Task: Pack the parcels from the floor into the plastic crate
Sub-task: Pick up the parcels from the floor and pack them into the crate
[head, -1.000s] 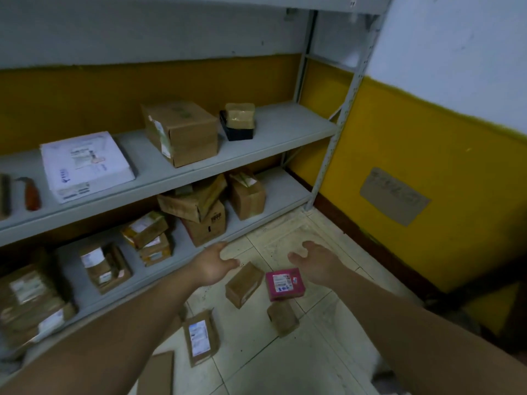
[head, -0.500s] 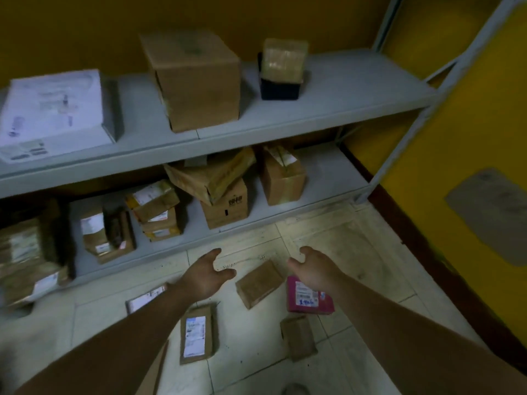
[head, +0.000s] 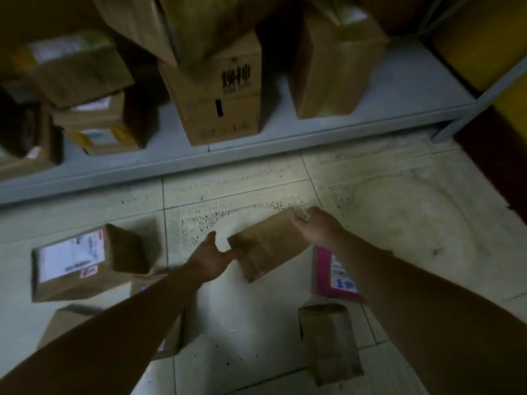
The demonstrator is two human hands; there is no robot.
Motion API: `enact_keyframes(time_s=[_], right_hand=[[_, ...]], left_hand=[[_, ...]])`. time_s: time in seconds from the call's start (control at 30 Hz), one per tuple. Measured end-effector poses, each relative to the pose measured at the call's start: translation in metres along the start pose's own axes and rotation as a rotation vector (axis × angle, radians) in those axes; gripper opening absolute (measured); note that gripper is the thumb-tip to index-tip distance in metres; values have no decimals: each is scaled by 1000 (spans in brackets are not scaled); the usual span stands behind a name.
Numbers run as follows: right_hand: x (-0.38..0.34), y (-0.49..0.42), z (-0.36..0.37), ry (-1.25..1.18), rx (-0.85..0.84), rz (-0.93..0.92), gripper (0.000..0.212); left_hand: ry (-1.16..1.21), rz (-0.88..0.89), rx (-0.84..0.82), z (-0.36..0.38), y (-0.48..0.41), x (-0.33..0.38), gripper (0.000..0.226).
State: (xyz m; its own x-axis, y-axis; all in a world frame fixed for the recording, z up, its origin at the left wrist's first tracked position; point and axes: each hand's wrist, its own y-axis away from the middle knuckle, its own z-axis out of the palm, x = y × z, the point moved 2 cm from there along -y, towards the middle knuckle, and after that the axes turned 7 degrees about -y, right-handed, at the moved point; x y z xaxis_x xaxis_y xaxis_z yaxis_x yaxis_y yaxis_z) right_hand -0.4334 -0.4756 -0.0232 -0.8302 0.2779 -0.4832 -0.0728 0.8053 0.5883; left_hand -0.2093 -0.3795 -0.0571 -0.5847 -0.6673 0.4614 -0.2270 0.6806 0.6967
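A plain brown parcel (head: 271,243) lies slanted on the tiled floor between my hands. My right hand (head: 319,228) grips its far right end, fingers curled over the edge. My left hand (head: 212,259) is spread at its near left corner, fingertips touching the cardboard and thumb raised. A pink parcel (head: 332,276) with a white label lies partly under my right forearm. A small brown parcel (head: 329,343) lies nearer me. At the left sits a labelled brown parcel (head: 85,262). No plastic crate is in view.
A low grey shelf (head: 256,159) runs across just beyond the parcels, loaded with several cardboard boxes; a printed box (head: 219,106) stands at its front edge. Another parcel (head: 171,337) lies under my left forearm. A yellow wall and dark skirting border the right side.
The view has dropped close to the floor. Both hands came down onto the brown parcel: the right now grips its far end, and the left touches its near corner.
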Motion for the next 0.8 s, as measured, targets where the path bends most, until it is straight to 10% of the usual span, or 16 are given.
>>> enact_keyframes(time_s=[0.1,0.4,0.8], right_hand=[[16,-37,35,-31,58,-10,56],[0,-19,46,-211,172,7,65],[-167,234,-137,-404,155,15,59]], left_hand=[[103,-90,-30,29,-29,-15,109],[577,-51,-55,23,-17,14,46],[551,97,81,-187,271,120,40]])
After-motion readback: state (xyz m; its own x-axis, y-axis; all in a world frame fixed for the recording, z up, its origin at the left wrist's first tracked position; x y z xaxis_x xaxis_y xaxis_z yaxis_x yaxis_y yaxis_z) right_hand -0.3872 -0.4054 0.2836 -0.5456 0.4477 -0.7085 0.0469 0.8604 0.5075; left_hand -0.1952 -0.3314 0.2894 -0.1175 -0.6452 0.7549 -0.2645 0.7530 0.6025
